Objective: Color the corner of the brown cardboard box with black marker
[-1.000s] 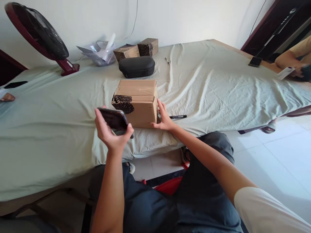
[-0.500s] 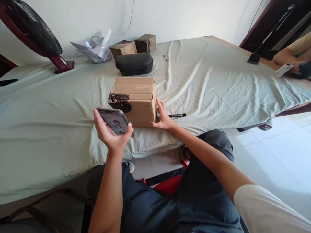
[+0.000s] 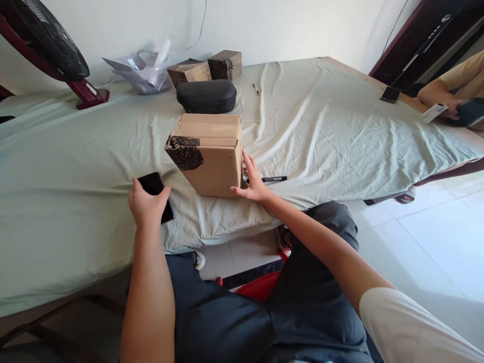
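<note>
Lowers the smartphone (image 3: 152, 182) leftward, pinching its edges under the left hand (image 3: 147, 205). Keeps the right hand (image 3: 256, 187) spread against the cardboard box (image 3: 217, 169) between both hands, beside a marker pen (image 3: 275, 178).

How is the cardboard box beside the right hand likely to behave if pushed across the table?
The cardboard box would probably hold its shape, as its faces look flat and its edges fairly straight. Those flat faces suggest it would slide rather than roll. The wrinkled cloth might bunch and drag against it. Its weight is hard to judge, with any contents hidden.
</note>
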`<state>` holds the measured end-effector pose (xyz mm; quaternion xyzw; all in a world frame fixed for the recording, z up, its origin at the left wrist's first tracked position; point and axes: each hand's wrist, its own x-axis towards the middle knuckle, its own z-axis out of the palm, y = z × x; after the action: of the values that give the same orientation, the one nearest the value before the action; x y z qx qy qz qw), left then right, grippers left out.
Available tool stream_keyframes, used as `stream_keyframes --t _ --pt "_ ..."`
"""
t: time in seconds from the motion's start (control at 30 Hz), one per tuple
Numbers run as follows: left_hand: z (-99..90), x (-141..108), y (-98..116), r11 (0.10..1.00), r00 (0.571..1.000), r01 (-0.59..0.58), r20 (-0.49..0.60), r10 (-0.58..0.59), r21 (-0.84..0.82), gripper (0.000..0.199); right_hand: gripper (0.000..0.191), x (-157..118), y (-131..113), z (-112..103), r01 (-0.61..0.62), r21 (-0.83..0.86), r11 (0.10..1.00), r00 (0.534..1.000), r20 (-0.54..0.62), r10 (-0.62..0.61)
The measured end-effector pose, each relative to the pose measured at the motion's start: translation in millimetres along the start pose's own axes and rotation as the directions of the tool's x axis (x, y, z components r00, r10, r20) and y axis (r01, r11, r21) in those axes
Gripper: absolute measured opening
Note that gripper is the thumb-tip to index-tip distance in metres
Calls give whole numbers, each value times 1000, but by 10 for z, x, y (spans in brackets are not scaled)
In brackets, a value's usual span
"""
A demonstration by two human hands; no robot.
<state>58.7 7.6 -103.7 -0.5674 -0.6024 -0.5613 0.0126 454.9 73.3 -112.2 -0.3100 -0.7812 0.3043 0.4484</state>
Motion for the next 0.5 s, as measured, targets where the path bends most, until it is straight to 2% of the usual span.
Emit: stream_keyframes --t 0.13,0.27,0.33,0.43,0.47,0.5 --pt "38 85 -204 994 995 95 -32 -93 56 81 142 -21 -133 -94 -41 33 999 998 -52 43" --pt "140 102 -136 981 986 164 -39 -160 99 64 129 -59 -330 -208 -27 48 998 994 -102 32" --pt "226 48 23 982 986 166 -4 -166 89 60 122 -88 -455 -273 -85 121 989 989 -114 99" --pt "360 -143 417 992 986 122 120 -119 -24 62 113 -132 -648 -382 -240 279 930 955 -101 277" --pt "395 -223 569 988 981 109 175 -89 -108 66 110 -141 -702 -417 -282 317 906 943 -80 322" --pt "421 -301 718 954 969 109 244 -39 -280 71 106 -146 -746 -447 -317 349 882 934 -48 355"
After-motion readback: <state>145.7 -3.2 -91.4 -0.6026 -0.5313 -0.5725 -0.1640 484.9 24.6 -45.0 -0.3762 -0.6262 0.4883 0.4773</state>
